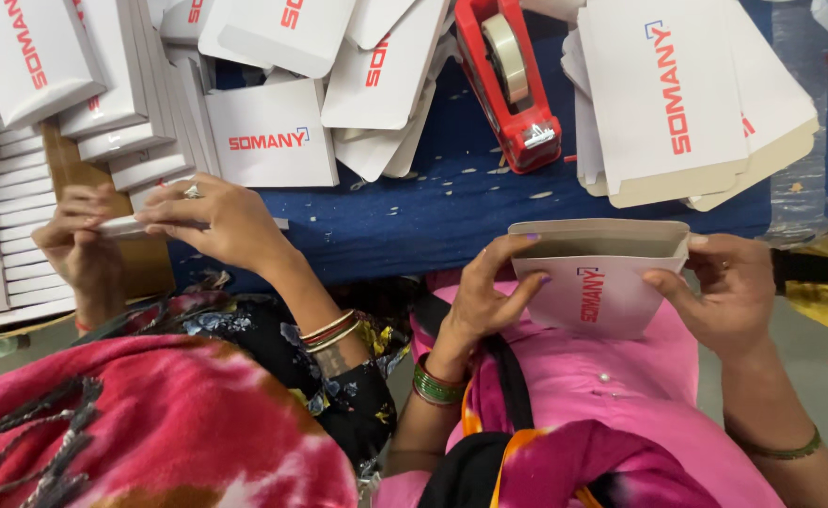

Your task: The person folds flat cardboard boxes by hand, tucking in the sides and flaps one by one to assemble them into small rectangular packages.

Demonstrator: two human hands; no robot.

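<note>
A free strip of blue cloth (414,221) is seen between a co-worker's hand (221,221) and a red tape dispenser (508,80); flat white cartons (673,99) block the right.

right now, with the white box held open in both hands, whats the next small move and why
Probably fold the open top flap shut. The box is held between the left hand and right hand, its top gaping and the brown inside showing. The left fingertips already rest on the top edge, so they could press it down while the right hand steadies the side.
</note>
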